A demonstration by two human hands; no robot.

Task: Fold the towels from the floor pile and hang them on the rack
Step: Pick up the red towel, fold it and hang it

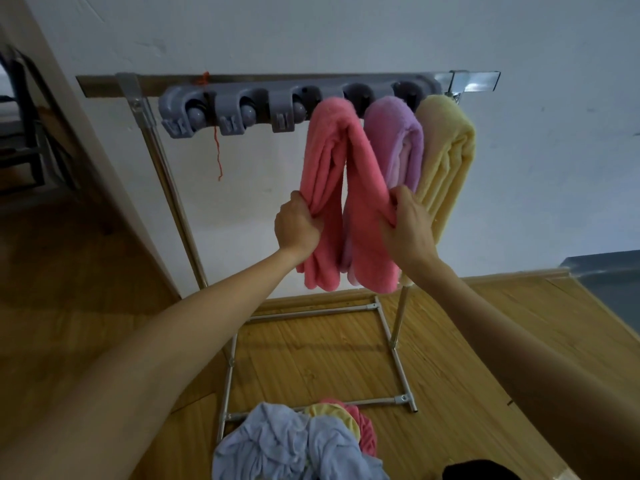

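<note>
While the pink towel (346, 188) hangs doubled over the rack (298, 98) at twelve o'clock, the left hand (297, 226) grips its left drape and the right hand (408, 225) its right. Soft, light terry likely slips unevenly; hold mid-drape. Pile (294, 441) waits at six o'clock.

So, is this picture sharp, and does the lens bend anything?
Head view: wide-angle bending bows the rack poles and the floor edges; the light is soft and dim; the pink towel in both hands is fairly sharp, while the floor pile at the bottom edge looks softer.
</note>
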